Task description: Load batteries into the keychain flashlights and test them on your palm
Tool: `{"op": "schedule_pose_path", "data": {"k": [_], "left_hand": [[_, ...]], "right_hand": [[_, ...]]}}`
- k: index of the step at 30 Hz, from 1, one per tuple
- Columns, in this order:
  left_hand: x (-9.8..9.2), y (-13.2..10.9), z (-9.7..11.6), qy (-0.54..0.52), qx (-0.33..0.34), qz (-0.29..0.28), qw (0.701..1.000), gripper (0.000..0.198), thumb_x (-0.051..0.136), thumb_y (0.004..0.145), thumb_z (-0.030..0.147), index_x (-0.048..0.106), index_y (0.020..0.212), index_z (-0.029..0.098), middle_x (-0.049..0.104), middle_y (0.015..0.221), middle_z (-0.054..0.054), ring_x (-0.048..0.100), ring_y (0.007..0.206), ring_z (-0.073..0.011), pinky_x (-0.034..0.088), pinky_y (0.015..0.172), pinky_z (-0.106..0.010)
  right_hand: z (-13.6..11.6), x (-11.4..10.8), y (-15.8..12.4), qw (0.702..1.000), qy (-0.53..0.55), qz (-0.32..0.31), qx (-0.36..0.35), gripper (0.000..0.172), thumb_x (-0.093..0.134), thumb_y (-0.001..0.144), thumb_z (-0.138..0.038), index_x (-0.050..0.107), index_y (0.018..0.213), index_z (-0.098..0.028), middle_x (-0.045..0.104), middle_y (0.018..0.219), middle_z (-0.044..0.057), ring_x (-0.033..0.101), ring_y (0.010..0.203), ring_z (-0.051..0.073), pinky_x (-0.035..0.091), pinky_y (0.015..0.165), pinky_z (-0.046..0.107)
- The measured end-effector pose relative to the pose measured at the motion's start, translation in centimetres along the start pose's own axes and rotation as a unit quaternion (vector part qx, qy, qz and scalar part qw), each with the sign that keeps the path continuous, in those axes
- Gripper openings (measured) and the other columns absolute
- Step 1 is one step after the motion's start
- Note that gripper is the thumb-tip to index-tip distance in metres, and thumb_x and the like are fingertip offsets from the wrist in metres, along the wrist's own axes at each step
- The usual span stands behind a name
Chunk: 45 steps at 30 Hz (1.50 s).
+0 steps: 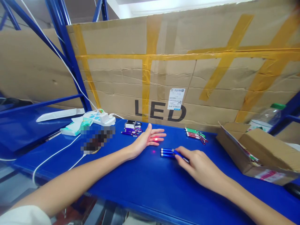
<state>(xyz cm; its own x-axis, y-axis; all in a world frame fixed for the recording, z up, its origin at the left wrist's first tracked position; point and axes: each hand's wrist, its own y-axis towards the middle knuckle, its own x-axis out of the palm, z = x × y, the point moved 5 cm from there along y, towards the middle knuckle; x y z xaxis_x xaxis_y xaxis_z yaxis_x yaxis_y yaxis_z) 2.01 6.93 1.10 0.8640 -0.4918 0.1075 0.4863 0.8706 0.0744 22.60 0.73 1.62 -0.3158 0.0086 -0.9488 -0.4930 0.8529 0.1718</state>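
Note:
My left hand [148,139] is held over the blue table with its fingers spread and nothing in it. A bright red light spot shows on its fingers, and a fainter spot lies on the table below. My right hand [192,162] pinches a dark blue pen-like stick between thumb and fingers. Beside that stick, other blue sticks [166,152] lie side by side on the table. Behind my left hand is a group of black, silver and purple sticks [131,128]. Green and red sticks [195,135] lie farther back on the right.
An open cardboard box [264,156] stands at the right, with a green-capped container [269,117] behind it. A white power strip [103,118], cables and a pixelated object [97,140] are at the left. A large carton [131,78] stands along the back.

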Motion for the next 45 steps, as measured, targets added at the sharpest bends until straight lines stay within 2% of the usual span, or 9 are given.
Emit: {"op": "schedule_pose_path", "data": {"k": [3, 10, 16, 22, 28, 32, 35, 41, 45], "left_hand": [[-0.1, 0.0, 0.0, -0.001, -0.001, 0.000, 1.000, 0.089, 0.030, 0.098, 0.089, 0.067, 0.143, 0.022, 0.064, 0.154, -0.017, 0.058, 0.143, -0.0383, 0.045, 0.115, -0.053], [0.0, -0.1, -0.1, 0.009, -0.003, -0.002, 1.000, 0.091, 0.028, 0.098, 0.088, 0.066, 0.145, 0.021, 0.064, 0.153, -0.018, 0.059, 0.142, -0.0389, 0.045, 0.116, -0.054], [0.0, 0.0, 0.1, 0.002, -0.001, -0.001, 1.000, 0.091, 0.029, 0.098, 0.088, 0.065, 0.146, 0.020, 0.062, 0.155, -0.019, 0.057, 0.143, -0.0395, 0.045, 0.115, -0.054], [-0.1, -0.1, -0.1, 0.007, -0.002, 0.000, 1.000, 0.091, 0.028, 0.099, 0.088, 0.065, 0.146, 0.020, 0.063, 0.154, -0.019, 0.059, 0.142, -0.0383, 0.046, 0.115, -0.053], [0.0, 0.0, -0.2, -0.001, -0.003, -0.006, 1.000, 0.091, 0.030, 0.098, 0.088, 0.063, 0.147, 0.019, 0.062, 0.155, -0.019, 0.058, 0.143, -0.0389, 0.046, 0.115, -0.054], [-0.1, 0.1, -0.2, 0.009, 0.002, -0.007, 1.000, 0.091, 0.029, 0.098, 0.089, 0.065, 0.145, 0.021, 0.064, 0.153, -0.018, 0.059, 0.142, -0.0384, 0.046, 0.114, -0.053], [-0.1, 0.1, -0.2, 0.007, 0.001, -0.004, 1.000, 0.090, 0.029, 0.098, 0.089, 0.066, 0.144, 0.021, 0.065, 0.152, -0.018, 0.060, 0.141, -0.0386, 0.045, 0.114, -0.054], [-0.1, 0.0, -0.2, 0.006, -0.002, -0.003, 1.000, 0.090, 0.030, 0.098, 0.089, 0.065, 0.146, 0.020, 0.063, 0.154, -0.019, 0.059, 0.141, -0.0388, 0.047, 0.113, -0.053], [-0.1, 0.1, -0.3, 0.006, 0.000, -0.003, 1.000, 0.090, 0.030, 0.098, 0.088, 0.065, 0.146, 0.020, 0.064, 0.153, -0.018, 0.060, 0.141, -0.0389, 0.047, 0.113, -0.053]], "right_hand": [[-1.0, 0.9, -0.3, 0.998, -0.021, -0.033, -0.040, 0.032, 0.037, 0.113, -0.041, 0.064, 0.106, -0.026, 0.073, 0.079, 0.004, 0.071, 0.070, 0.026, 0.034, 0.063, 0.032], [0.3, -1.3, 0.0, 0.995, 0.053, 0.072, 0.054, 0.031, 0.032, 0.111, -0.048, 0.053, 0.104, -0.026, 0.065, 0.067, 0.000, 0.062, 0.058, 0.024, 0.033, 0.059, 0.032], [-1.2, 0.4, -0.4, 0.999, 0.017, -0.033, -0.019, 0.034, 0.036, 0.111, -0.044, 0.061, 0.097, -0.026, 0.070, 0.075, 0.004, 0.064, 0.063, 0.023, 0.033, 0.062, 0.032], [-0.2, -0.9, -0.2, 0.994, 0.073, 0.059, 0.056, 0.038, 0.031, 0.110, -0.049, 0.061, 0.111, -0.025, 0.068, 0.067, 0.002, 0.062, 0.057, 0.024, 0.034, 0.059, 0.032], [-1.0, 0.1, -0.1, 0.997, 0.072, -0.034, 0.008, 0.039, 0.036, 0.109, -0.045, 0.068, 0.104, -0.024, 0.074, 0.082, 0.005, 0.065, 0.065, 0.024, 0.038, 0.063, 0.032], [-0.5, -0.5, -0.2, 0.993, 0.104, 0.037, 0.051, 0.040, 0.036, 0.109, -0.049, 0.059, 0.130, -0.024, 0.067, 0.068, -0.001, 0.059, 0.056, 0.023, 0.035, 0.059, 0.031], [-0.2, -1.1, -0.4, 0.986, 0.133, 0.084, 0.060, 0.036, 0.038, 0.109, -0.052, 0.053, 0.128, -0.024, 0.062, 0.063, -0.004, 0.056, 0.054, 0.022, 0.033, 0.057, 0.030], [-1.5, -0.3, -0.6, 0.994, 0.109, 0.005, -0.009, 0.026, 0.038, 0.111, -0.045, 0.054, 0.121, -0.026, 0.064, 0.067, -0.004, 0.057, 0.055, 0.021, 0.033, 0.059, 0.030], [-1.2, -0.7, -0.5, 0.992, 0.116, 0.052, 0.001, 0.025, 0.038, 0.110, -0.044, 0.053, 0.120, -0.027, 0.076, 0.087, 0.002, 0.065, 0.062, 0.022, 0.038, 0.062, 0.030]]}}
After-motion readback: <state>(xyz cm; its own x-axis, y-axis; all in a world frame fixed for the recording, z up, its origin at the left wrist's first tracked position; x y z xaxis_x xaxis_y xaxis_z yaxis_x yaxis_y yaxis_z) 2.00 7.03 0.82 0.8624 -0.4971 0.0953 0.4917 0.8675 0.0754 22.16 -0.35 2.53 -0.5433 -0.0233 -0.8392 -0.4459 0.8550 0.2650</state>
